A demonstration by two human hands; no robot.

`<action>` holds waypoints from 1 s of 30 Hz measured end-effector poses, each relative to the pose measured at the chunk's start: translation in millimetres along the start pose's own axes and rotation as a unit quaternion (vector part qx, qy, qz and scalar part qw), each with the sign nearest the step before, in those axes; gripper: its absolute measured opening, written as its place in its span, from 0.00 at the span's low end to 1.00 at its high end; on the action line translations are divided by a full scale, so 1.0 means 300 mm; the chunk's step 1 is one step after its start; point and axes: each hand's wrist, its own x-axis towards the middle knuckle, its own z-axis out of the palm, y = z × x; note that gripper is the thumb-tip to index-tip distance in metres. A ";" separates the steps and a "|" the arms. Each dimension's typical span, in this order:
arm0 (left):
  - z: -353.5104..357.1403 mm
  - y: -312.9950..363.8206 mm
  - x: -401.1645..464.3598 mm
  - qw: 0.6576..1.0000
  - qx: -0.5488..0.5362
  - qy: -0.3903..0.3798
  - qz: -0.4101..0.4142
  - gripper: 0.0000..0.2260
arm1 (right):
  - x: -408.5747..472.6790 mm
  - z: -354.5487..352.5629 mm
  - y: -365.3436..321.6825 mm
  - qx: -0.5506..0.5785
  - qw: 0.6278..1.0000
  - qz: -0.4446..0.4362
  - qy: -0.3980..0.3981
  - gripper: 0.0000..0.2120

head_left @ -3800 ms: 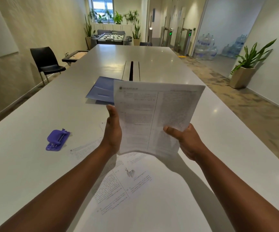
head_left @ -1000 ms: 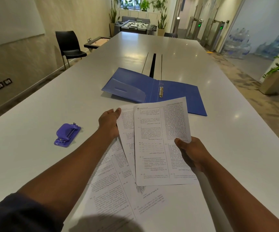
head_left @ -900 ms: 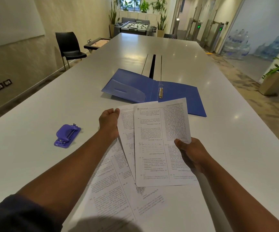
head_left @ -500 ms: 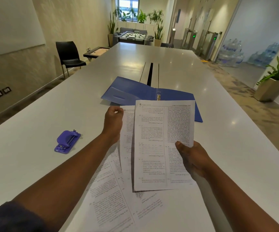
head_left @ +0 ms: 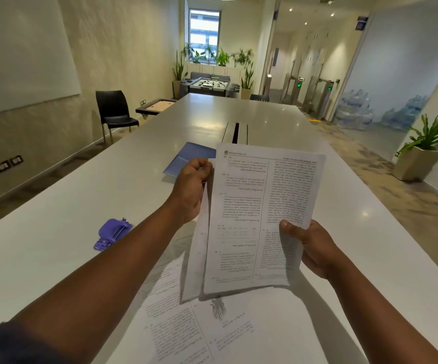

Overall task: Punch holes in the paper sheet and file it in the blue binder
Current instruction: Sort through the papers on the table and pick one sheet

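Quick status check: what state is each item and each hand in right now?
Front sheet: lifted, held by right hand.
Second sheet: lifted behind it, pinched by left hand.
Hole punch: lying untouched on table.
Blue binder: open, mostly hidden.
Loose pages: flat on table.

Printed paper sheet (head_left: 260, 206), white with two columns of text, held upright and tilted toward the viewer above the tabletop (head_left: 55, 219); a second sheet (head_left: 199, 248) stands just behind its left edge. Blue binder (head_left: 186, 161), largely hidden behind the sheets, lies on the tabletop beyond them. Purple hole punch (head_left: 112, 233) lies flat on the tabletop, well apart to the left.
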 end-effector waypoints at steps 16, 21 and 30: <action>0.038 0.047 -0.116 0.987 0.137 -0.011 0.084 0.16 | -0.085 0.080 -0.073 -0.098 0.989 -0.045 0.106 0.10; 0.042 0.067 -0.115 0.983 0.153 -0.019 0.102 0.12 | -0.102 0.090 -0.077 -0.085 0.988 -0.085 0.097 0.13; 0.052 0.074 -0.138 0.983 0.149 -0.063 0.093 0.10 | -0.106 0.087 -0.073 -0.024 0.986 -0.120 0.113 0.23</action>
